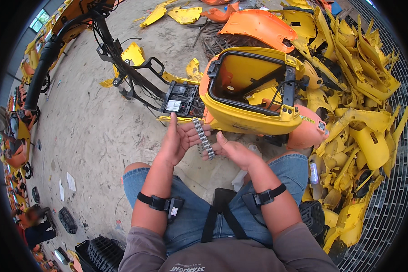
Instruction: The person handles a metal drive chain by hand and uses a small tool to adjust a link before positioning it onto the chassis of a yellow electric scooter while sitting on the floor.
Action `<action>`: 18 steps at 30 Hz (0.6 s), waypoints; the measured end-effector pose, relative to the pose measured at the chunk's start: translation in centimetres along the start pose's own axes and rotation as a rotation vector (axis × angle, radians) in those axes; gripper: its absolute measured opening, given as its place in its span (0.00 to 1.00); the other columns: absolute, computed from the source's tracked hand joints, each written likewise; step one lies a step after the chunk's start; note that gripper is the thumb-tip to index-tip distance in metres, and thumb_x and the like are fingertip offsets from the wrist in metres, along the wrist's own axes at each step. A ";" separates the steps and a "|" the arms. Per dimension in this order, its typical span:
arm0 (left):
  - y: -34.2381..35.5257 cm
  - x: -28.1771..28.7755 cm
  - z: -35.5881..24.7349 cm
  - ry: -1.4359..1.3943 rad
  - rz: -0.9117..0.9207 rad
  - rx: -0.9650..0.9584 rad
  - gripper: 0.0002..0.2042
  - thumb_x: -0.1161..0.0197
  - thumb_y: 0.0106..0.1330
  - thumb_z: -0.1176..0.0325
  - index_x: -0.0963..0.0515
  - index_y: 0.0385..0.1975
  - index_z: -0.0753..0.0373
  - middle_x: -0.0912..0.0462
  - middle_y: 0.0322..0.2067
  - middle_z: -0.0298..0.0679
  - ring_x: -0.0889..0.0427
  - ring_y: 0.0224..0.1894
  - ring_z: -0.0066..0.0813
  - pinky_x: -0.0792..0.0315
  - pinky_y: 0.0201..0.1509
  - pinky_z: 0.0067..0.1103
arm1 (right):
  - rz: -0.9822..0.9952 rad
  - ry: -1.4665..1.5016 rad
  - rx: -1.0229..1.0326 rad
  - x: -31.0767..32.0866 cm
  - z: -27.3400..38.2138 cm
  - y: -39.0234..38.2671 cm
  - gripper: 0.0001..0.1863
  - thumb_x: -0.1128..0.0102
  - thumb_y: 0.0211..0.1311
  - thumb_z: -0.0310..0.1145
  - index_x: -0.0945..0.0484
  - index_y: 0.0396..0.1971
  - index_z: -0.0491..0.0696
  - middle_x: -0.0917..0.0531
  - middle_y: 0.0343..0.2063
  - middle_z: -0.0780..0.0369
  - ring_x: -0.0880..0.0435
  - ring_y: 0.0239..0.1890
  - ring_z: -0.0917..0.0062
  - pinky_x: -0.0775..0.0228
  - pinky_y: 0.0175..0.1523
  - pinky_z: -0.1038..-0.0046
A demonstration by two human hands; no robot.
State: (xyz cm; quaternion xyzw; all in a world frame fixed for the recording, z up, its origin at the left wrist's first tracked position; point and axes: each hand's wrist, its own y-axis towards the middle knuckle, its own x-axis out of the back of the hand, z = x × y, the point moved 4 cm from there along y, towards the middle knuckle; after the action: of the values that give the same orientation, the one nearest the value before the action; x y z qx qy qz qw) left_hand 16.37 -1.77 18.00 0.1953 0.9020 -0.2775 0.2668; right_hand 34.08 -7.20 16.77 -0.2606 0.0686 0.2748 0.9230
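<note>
A silver metal chain [204, 138], with short wide links, slants between my two hands in front of the scooter. My left hand [182, 138] has its palm turned inward and its fingers stretched out; the chain lies across them. At the chain's lower end, the fingers of my right hand [233, 149] reach beneath it, thumb raised. Both hands support the chain, though its underside is partly hidden. Just beyond them is a partly stripped scooter with a yellow seat-box shell [249, 124], black-rimmed and uncovered on top, and an exposed black electrical compartment [179, 99].
A tall heap of yellow body panels [362, 136] rises on the right beside a tiled wall. An orange panel [258, 28] lies behind the scooter. The black steering column [45, 68] leans out to the left. Another person [36, 226] is at the lower left, near black crates [68, 220].
</note>
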 end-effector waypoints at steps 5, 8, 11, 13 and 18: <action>0.8 1.8 1.9 0.068 -0.125 0.065 0.44 0.72 0.74 0.34 0.33 0.61 0.77 0.21 0.54 0.54 0.20 0.55 0.41 0.30 0.65 0.31 | 0.089 0.162 0.233 -0.2 0.4 0.4 0.45 0.77 0.75 0.64 0.23 0.55 0.37 0.17 0.50 0.54 0.22 0.57 0.67 0.38 0.66 0.63; 0.9 1.8 4.2 0.200 -0.154 0.119 0.43 0.69 0.75 0.35 0.33 0.61 0.77 0.20 0.53 0.53 0.18 0.53 0.41 0.28 0.62 0.32 | 0.102 0.335 0.379 -0.8 1.6 0.1 0.43 0.75 0.76 0.63 0.24 0.55 0.37 0.18 0.50 0.54 0.22 0.57 0.67 0.39 0.67 0.64; 0.5 -0.5 5.5 0.215 0.022 0.123 0.43 0.69 0.75 0.35 0.33 0.61 0.78 0.19 0.51 0.54 0.16 0.49 0.41 0.26 0.59 0.32 | -0.013 0.465 0.394 -0.1 2.1 -0.1 0.42 0.73 0.76 0.62 0.26 0.56 0.36 0.19 0.51 0.53 0.22 0.57 0.67 0.40 0.67 0.64; -0.2 -2.4 4.6 0.286 0.126 0.163 0.45 0.72 0.73 0.32 0.31 0.59 0.77 0.17 0.47 0.54 0.15 0.47 0.42 0.25 0.58 0.32 | -0.149 0.494 0.374 1.1 1.8 -0.2 0.41 0.69 0.75 0.62 0.28 0.58 0.35 0.19 0.52 0.52 0.22 0.57 0.67 0.38 0.67 0.64; -1.3 -2.7 2.9 0.056 0.300 0.176 0.51 0.79 0.68 0.27 0.27 0.56 0.76 0.17 0.48 0.55 0.16 0.51 0.45 0.30 0.65 0.33 | -0.317 0.427 0.205 1.4 0.9 -0.2 0.42 0.63 0.74 0.64 0.28 0.57 0.34 0.19 0.51 0.51 0.22 0.57 0.69 0.35 0.65 0.67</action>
State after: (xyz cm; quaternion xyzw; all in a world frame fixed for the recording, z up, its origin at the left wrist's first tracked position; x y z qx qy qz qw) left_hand 18.91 -5.12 18.08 0.3579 0.8421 -0.3070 0.2617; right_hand 35.35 -6.17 17.26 -0.2255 0.2474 0.0574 0.9405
